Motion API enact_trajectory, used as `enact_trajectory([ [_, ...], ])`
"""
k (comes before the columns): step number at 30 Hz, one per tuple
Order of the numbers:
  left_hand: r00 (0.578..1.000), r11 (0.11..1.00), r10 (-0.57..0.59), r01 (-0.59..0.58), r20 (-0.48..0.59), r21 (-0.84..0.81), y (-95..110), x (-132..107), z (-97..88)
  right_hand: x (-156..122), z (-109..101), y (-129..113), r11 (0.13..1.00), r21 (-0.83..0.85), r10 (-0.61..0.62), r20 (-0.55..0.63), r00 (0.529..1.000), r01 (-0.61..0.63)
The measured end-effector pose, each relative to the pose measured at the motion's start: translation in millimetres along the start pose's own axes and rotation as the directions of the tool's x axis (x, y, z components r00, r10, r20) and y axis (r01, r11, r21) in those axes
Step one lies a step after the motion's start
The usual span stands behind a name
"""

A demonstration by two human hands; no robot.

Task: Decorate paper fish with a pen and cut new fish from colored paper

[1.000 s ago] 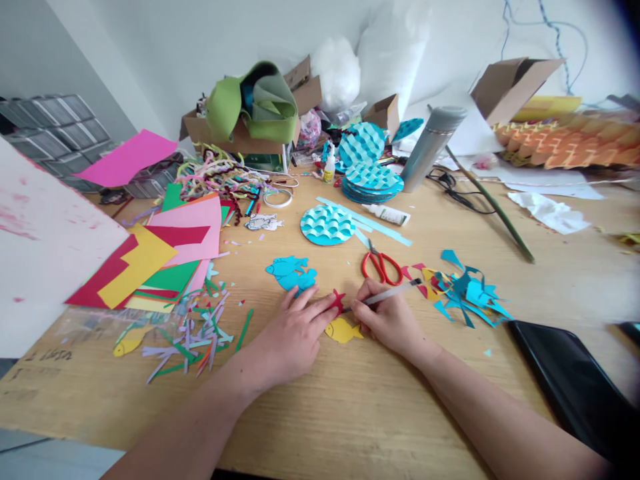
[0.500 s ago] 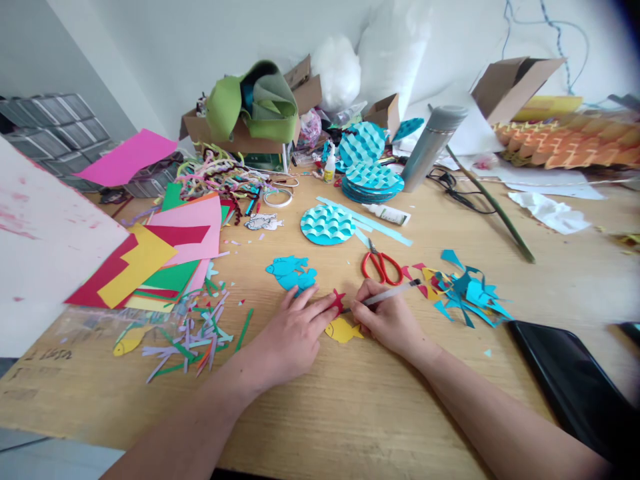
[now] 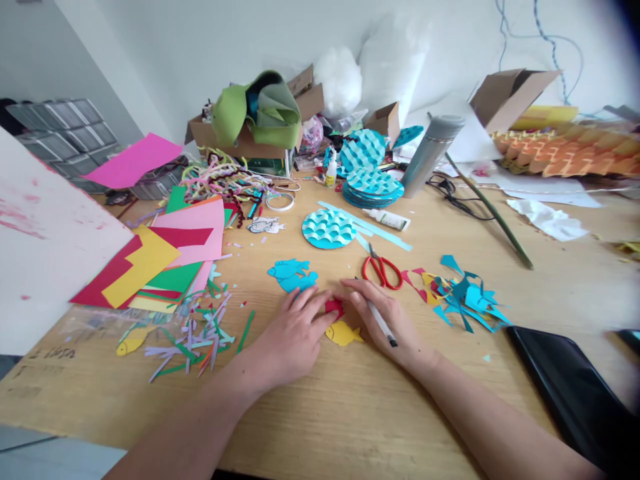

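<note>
My left hand (image 3: 295, 330) lies on the table with its fingers bent over a small red paper fish (image 3: 334, 308), mostly covered by the fingers. In my right hand (image 3: 387, 323) a pen (image 3: 381, 321) rests between the fingers, its dark end pointing back towards the wrist. The right fingertips reach close to the red fish. Just below, between both hands, lies a yellow paper fish (image 3: 343, 333) with drawn lines. Blue paper fish (image 3: 290, 272) lie beyond my left fingertips. Red-handled scissors (image 3: 382, 270) lie beyond my right hand.
Paper scraps (image 3: 465, 297) lie to the right near a black phone-like slab (image 3: 565, 387). Coloured paper sheets (image 3: 185, 230) and thin strips cover the left. Farther back stand a wavy blue paper disc (image 3: 329, 229), a glue tube (image 3: 390, 219) and a grey flask (image 3: 433, 157).
The pen has swung round in my right hand, its dark end now towards the wrist. My right fingers have straightened towards the left hand. The red fish is now more covered.
</note>
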State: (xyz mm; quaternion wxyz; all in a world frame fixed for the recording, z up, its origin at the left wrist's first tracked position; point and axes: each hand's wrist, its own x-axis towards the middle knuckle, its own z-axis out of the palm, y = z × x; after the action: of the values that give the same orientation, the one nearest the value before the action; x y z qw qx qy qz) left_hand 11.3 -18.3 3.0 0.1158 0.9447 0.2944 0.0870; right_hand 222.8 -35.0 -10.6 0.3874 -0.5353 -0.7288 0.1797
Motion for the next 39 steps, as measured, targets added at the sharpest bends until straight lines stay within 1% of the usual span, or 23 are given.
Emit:
enact_trajectory([
  [3, 1.000, 1.000, -0.013, 0.013, -0.014, 0.011, 0.1, 0.0, -1.5, 1.2, -0.5, -1.5, 0.988, -0.120, -0.101, -0.002, 0.995, 0.101],
  [5, 0.999, 0.999, -0.029, 0.030, -0.014, 0.023, 0.0, 0.2, -2.7, 0.9, -1.3, -3.6, 0.979, -0.157, -0.130, -0.010, 0.991, 0.127],
  [9, 0.998, 0.997, -0.061, 0.062, -0.016, 0.055, -2.0, 0.4, -2.8, -1.6, -3.7, -8.6, 0.971, -0.214, -0.107, 0.001, 0.994, 0.105],
  [13, 0.995, 0.992, -0.092, 0.095, -0.040, 0.080, -4.6, -0.4, -0.4, -4.3, -6.3, -12.0, 0.981, -0.182, -0.056, 0.024, 0.998, 0.059],
  [16, 0.995, 0.993, -0.093, 0.096, -0.042, 0.071, -3.7, -0.6, -1.1, -6.7, -7.1, -11.6, 0.995, -0.102, 0.006, -0.019, 1.000, -0.008],
  [19, 0.996, 0.996, -0.077, 0.079, -0.048, 0.041, -0.9, -0.2, -4.0, -9.2, -6.4, -9.8, 0.992, 0.072, 0.105, -0.043, 0.994, -0.101],
  [21, 0.996, 0.998, -0.065, 0.066, -0.058, 0.020, 0.8, 0.4, -5.6, -9.8, -5.3, -8.7, 0.955, 0.256, 0.173, -0.068, 0.983, -0.151],
  [23, 0.996, 0.998, -0.058, 0.058, -0.067, 0.002, 1.9, 0.9, -6.4, -8.9, -4.6, -8.1, 0.886, 0.430, 0.245, -0.113, 0.963, -0.175],
  [24, 0.996, 0.998, -0.057, 0.056, -0.069, -0.006, 2.2, 1.1, -6.5, -7.9, -4.6, -7.9, 0.851, 0.491, 0.277, -0.121, 0.953, -0.186],
  [26, 0.996, 0.998, -0.057, 0.056, -0.068, -0.019, 2.7, 1.5, -6.2, -5.6, -5.7, -7.9, 0.808, 0.539, 0.324, -0.068, 0.944, -0.238],
  [29, 0.996, 0.998, -0.060, 0.058, -0.060, -0.023, 2.8, 1.8, -5.6, -2.5, -8.2, -8.0, 0.805, 0.477, 0.375, 0.048, 0.926, -0.352],
  [31, 0.997, 0.998, -0.055, 0.054, -0.052, -0.019, 2.5, 1.9, -5.6, -1.5, -8.5, -7.6, 0.826, 0.421, 0.390, 0.053, 0.919, -0.375],
  [35, 0.998, 0.999, -0.038, 0.038, -0.041, -0.003, 1.6, 1.8, -6.4, -3.0, -4.7, -5.0, 0.868, 0.371, 0.353, 0.006, 0.936, -0.330],
  [39, 0.998, 0.999, -0.038, 0.039, -0.043, 0.015, 1.1, 1.7, -7.1, -6.6, -2.8, -3.9, 0.961, 0.186, 0.207, 0.002, 0.978, -0.204],
])
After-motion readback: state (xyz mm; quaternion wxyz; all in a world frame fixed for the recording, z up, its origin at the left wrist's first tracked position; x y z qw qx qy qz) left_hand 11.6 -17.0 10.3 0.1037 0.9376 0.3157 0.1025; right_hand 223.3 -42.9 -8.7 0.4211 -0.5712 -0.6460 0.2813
